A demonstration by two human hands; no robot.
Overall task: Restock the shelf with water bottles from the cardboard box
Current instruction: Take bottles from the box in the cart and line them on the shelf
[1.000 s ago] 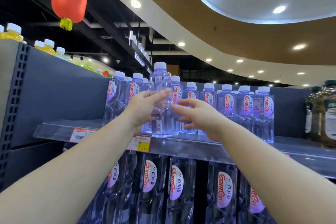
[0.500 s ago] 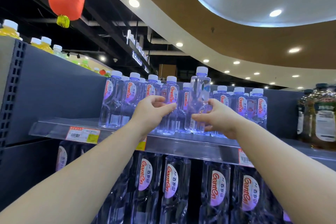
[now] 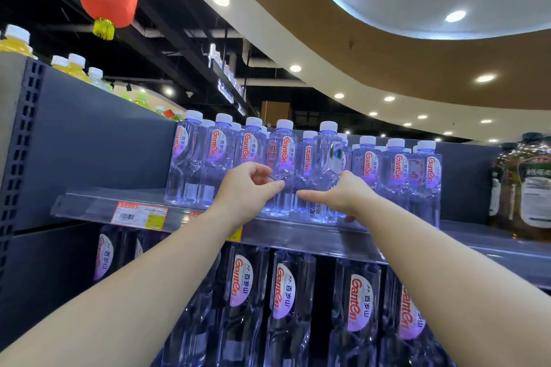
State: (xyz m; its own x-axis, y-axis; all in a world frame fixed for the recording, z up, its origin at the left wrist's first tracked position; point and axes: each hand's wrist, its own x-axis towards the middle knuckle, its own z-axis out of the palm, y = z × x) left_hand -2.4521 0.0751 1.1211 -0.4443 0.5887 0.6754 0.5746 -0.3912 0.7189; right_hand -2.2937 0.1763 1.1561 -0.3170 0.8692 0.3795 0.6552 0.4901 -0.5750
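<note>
A turned water bottle [image 3: 326,170] at the shelf [image 3: 298,232] front is touched at its 3 o'clock by the right hand [image 3: 343,194], seemingly for alignment; the left hand [image 3: 249,191], loosely curled, holds nothing.

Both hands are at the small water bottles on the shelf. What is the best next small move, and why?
Probably turn the bottle under the right hand until its red logo faces front: its neighbours show theirs, while this one shows its back side. The left hand could steady the bottle beside it.
</note>
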